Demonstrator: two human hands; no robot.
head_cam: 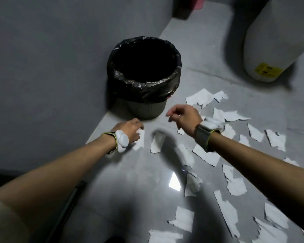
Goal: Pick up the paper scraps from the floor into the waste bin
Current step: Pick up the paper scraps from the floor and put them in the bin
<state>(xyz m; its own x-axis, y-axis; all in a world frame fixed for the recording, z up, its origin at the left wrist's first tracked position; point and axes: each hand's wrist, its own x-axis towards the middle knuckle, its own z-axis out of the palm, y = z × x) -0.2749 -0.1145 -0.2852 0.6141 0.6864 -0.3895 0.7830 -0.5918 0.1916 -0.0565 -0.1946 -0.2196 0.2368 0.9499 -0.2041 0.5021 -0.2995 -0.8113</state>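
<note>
**Hands low over the litter, bin within reach**

Head view. Left hand (130, 131) is down at the glossy grey floor (130, 190), with its fingertips at the top edge of a small torn white paper scrap (140, 141). The fingers are hidden behind the knuckles, so it cannot be told whether they pinch the sheet or merely touch it. Right hand (184, 118) hovers just above the floor, fingers loosely curled and nothing visible between them. Just beyond both hands stands the round grey waste bin (147, 110), lined with a crumpled black plastic bag (144, 90) and set against the plain grey wall (42, 67). Its interior is too dark to show any contents. A second, curled white scrap (157, 142) lies just beside the first. Many more torn white paper pieces (235, 181) are scattered to the right and back toward the person, so the job looks barely begun. A large white drum with a yellow label (268, 42) stands well apart at far right.

Likely hazards:
- Thin paper lying flat on a slick floor offers little edge, so a pinch may slide the piece away.
- A light scrap released short of the rim could flutter down outside.
- A forearm passing low could sweep neighbouring pieces further off.
</note>
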